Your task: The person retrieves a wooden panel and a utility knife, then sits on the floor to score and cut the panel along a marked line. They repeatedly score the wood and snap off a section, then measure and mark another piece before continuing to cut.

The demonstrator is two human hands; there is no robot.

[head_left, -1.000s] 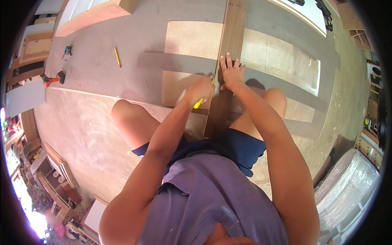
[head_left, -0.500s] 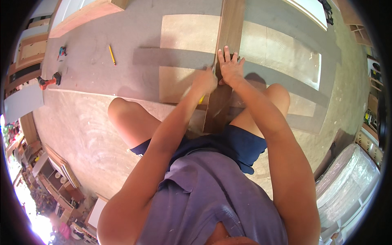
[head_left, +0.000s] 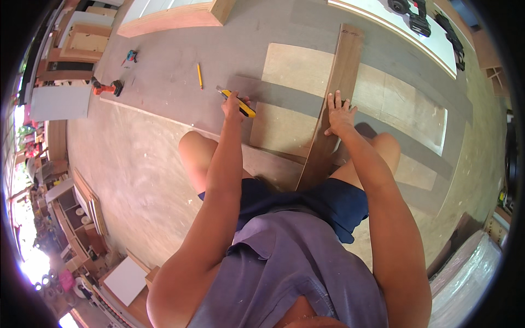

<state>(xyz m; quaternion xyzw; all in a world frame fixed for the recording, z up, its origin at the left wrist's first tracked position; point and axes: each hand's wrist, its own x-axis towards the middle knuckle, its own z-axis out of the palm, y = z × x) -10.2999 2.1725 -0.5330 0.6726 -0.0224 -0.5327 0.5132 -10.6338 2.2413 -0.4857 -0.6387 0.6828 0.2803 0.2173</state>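
Observation:
My left hand (head_left: 234, 106) grips a yellow and black utility knife (head_left: 247, 108), its blade end pointing away to the upper left. The knife is held left of a long brown wood-grain board (head_left: 344, 60), apart from it. My right hand (head_left: 342, 116) lies on that board with its fingers spread, pressing on its top face. The board runs from between my legs toward the far side, across a flat panel with pale rectangles (head_left: 295, 68) and grey-brown strips.
A yellow pencil (head_left: 200, 75) lies left of the knife. Further left are an orange cordless drill (head_left: 106, 87) and a small teal tool (head_left: 130, 56). A wooden frame (head_left: 180, 21) stands at the far left, and a white panel (head_left: 377, 13) bearing a black power tool (head_left: 418, 22) at the far right.
My left hand has moved left, away from the board's edge, with the utility knife. My right hand stays on the board. The whole view has shifted.

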